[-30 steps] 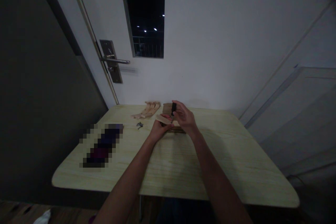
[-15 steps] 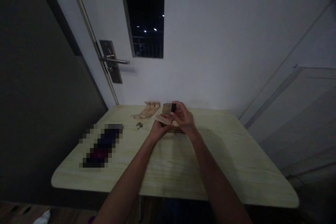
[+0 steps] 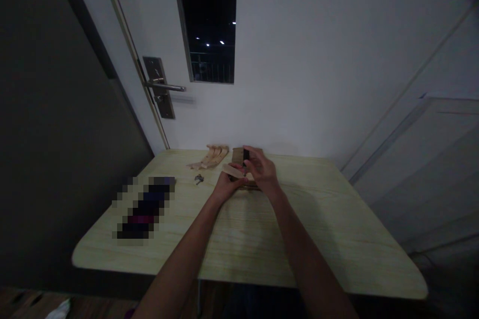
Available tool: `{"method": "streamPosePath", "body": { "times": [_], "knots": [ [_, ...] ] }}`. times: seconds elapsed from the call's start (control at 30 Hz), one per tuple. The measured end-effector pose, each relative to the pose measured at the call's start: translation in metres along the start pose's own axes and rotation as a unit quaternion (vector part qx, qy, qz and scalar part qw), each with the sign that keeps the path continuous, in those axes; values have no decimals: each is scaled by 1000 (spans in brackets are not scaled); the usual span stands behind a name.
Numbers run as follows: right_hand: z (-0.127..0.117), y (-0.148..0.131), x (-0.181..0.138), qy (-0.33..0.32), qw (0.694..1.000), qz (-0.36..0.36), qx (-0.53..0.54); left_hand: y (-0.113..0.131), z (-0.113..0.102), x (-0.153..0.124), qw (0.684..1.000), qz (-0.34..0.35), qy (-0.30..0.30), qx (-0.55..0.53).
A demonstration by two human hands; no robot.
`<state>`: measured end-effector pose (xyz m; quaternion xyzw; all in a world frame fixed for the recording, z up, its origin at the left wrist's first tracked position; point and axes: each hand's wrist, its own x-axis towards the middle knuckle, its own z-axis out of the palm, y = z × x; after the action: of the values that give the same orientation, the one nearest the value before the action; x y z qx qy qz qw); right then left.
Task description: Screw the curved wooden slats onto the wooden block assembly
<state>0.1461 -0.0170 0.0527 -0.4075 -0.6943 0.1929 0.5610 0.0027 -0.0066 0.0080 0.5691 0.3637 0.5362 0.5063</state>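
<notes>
My left hand (image 3: 223, 188) is closed round a short pale wooden piece (image 3: 232, 171), held a little above the table (image 3: 262, 239). My right hand (image 3: 261, 169) pinches a small black tool (image 3: 246, 155) upright, its tip down at the wooden piece. Both hands hover over a brown wooden block (image 3: 239, 154) lying near the table's far edge; much of the block is hidden behind them.
Several curved pale wooden pieces (image 3: 209, 156) lie at the table's far edge, left of the hands. A few small dark metal bits (image 3: 198, 178) lie nearby. A blurred dark object (image 3: 145, 207) rests on the left. A door with a lever handle (image 3: 164, 87) stands behind.
The hands have stayed almost in place; my right hand has shifted very slightly on the black tool. Nothing else has moved.
</notes>
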Motion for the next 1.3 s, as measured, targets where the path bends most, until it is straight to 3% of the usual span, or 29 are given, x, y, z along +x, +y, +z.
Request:
{"method": "streamPosePath", "body": {
  "times": [0.13,0.27,0.73,0.93,1.3],
  "knots": [
    [1,4,0,-3,999,3,49,0,0,0,1000,-3,6,-2],
    [1,7,-1,-19,999,-14,24,0,0,0,1000,-3,11,-5],
    [3,-4,-1,20,997,-36,-65,-2,-1,1,1000,5,-2,-6],
    [1,4,-2,-10,999,-30,0,0,0,0,1000,-4,3,-6],
    [3,-3,-1,32,997,-44,-47,-5,0,1,1000,0,2,-10]
  ]
}}
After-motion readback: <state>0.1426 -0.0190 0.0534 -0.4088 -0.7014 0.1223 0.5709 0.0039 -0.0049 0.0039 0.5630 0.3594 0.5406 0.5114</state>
